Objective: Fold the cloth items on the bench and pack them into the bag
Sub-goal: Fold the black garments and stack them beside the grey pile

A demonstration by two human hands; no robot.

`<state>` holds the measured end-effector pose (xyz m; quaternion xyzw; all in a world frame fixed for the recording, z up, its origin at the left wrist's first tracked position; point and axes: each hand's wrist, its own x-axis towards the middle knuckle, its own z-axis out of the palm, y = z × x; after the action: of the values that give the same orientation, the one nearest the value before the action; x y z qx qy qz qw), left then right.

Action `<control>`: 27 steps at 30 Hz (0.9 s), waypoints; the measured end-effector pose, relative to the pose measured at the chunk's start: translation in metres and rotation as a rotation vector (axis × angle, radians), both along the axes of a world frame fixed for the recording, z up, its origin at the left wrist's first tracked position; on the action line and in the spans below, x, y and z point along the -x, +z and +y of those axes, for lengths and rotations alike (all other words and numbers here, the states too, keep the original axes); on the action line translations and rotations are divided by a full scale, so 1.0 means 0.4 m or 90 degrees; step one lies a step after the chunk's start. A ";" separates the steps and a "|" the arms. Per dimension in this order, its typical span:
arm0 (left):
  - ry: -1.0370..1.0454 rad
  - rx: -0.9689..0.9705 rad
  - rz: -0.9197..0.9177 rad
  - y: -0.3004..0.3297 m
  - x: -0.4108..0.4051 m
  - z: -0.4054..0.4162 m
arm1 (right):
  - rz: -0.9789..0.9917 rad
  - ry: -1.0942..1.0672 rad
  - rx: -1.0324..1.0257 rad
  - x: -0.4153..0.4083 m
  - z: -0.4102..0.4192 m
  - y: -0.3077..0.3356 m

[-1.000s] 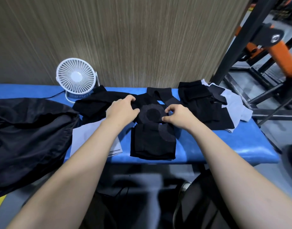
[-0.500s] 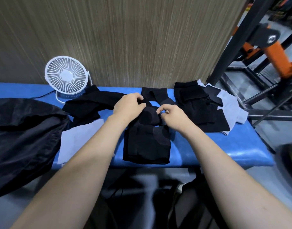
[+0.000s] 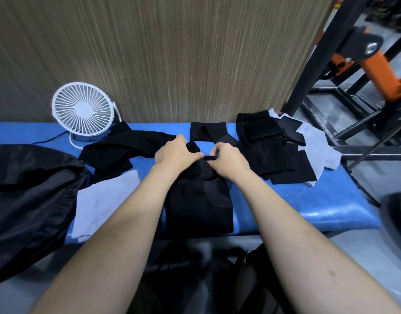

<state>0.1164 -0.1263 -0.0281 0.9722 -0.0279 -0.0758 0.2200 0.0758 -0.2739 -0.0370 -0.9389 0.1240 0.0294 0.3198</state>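
Note:
A black knitted cloth with grey round patches lies folded in the middle of the blue bench, reaching its front edge. My left hand and my right hand both pinch its far end, close together, with a thin black strip stretched between them. A black bag sits open at the left end of the bench. A grey cloth lies flat between the bag and the black cloth.
A white desk fan stands at the back left with its cable on the bench. More black cloths lie behind my hands. A stack of black and grey items is at the right. A black and orange metal frame stands beyond.
My hands have drawn closer together at the far end of the black cloth, and the round grey patch between them is now covered by gathered fabric.

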 end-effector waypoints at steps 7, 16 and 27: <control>0.037 0.185 -0.061 0.033 0.023 0.001 | -0.062 -0.029 -0.113 0.019 -0.012 0.030; -0.003 0.334 -0.275 0.085 0.062 0.082 | -0.161 0.012 -0.243 0.080 -0.071 0.100; -0.051 0.253 -0.171 0.087 0.117 0.164 | -0.081 -0.040 -0.247 0.145 -0.151 0.106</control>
<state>0.0698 -0.0609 0.0065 0.9094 -0.1096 0.0526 0.3978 0.0179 -0.3345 0.0056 -0.8553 0.1248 -0.0170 0.5026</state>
